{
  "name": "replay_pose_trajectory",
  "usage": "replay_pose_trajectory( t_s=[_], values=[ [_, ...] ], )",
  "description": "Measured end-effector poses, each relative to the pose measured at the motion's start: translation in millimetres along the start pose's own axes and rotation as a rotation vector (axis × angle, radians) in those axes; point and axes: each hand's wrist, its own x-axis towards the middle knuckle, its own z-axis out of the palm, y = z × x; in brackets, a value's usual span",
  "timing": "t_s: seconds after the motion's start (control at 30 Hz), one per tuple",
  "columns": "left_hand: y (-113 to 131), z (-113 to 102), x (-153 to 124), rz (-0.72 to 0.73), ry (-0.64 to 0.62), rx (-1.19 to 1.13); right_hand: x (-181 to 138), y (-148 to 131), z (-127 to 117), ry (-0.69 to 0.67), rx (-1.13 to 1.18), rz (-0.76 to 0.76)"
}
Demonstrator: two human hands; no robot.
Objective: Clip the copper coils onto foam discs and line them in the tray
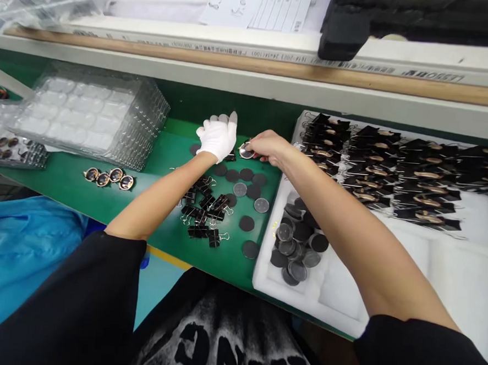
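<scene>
My left hand (pixel 218 138), in a white glove, is over the green table with its fingers curled away from me. What lies under its palm is hidden; a black binder clip (pixel 230 156) shows at its right edge. My bare right hand (pixel 269 145) pinches a round, shiny piece with a gold rim (pixel 246 151) just beside that clip. Below both hands, black discs (pixel 247 223) are scattered on the table, some with a greyish, clear-looking face. A heap of black binder clips (pixel 203 207) lies nearer to me, partly behind my left forearm.
At right, a white foam tray (pixel 264 261) holds a pile of discs (pixel 300 241) and rows of clipped gold-rimmed pieces (pixel 369 168). Stacked clear plastic trays (pixel 87 112) stand at left, near several gold-rimmed round pieces (pixel 108 178). A shelf edge (pixel 251 59) overhangs the back.
</scene>
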Motion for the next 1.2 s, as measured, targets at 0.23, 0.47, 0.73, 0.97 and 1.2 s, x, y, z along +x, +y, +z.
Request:
replay_pose_trajectory(
  t_s=[0.23,0.47,0.73,0.97,1.2],
  values=[
    [0,6,-1,0.012,0.049,0.018,8,-11,0,-0.063,-0.120,-0.004],
    [0,7,-2,0.010,0.040,-0.021,7,-15,-3,-0.147,-0.121,-0.024],
    [-1,9,-1,0.004,0.033,-0.025,11,-17,1,-0.161,-0.113,-0.036],
    [-2,9,-1,0.006,0.024,-0.043,23,-12,4,-0.169,-0.116,-0.080],
    [1,4,-4,0.028,0.008,-0.037,31,-1,8,-0.116,-0.166,-0.120]
  ],
)
